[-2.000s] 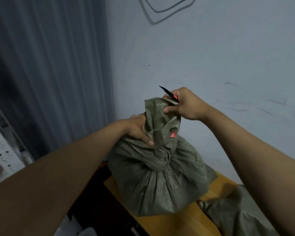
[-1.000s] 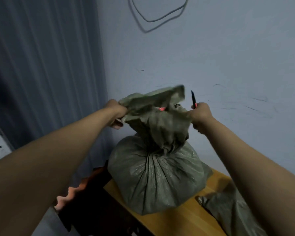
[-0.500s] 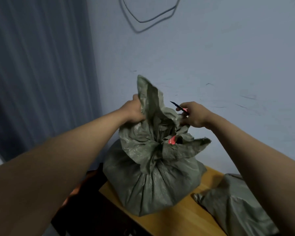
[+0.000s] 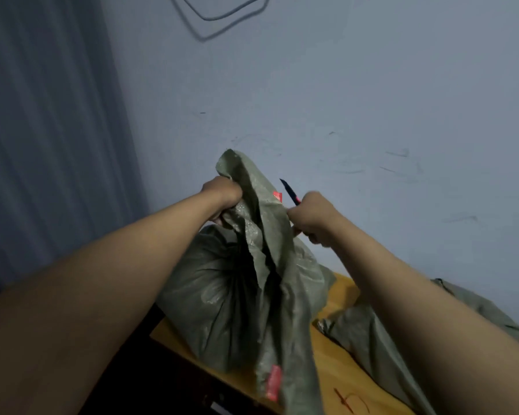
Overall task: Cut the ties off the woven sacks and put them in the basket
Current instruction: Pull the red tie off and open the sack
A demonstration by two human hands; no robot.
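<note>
Olive-green woven plastic sack (image 4: pixel 222 295) stands full on the yellow wooden table (image 4: pixel 339 381), its loosened mouth hauled upward. Left hand (image 4: pixel 224 194) clenches the near fold of cloth; right hand (image 4: pixel 310 217) grips the far fold together with a small black-bladed cutter (image 4: pixel 289 191), tip toward the pale blue wall (image 4: pixel 342 85). One slip while tugging could, by my reckoning, nick cloth or wrist. No basket shows.

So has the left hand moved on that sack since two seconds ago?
Yes. The left hand gripped the woven sack low at its tied neck; now it holds the loosened top up, farther above the wooden table.
</note>
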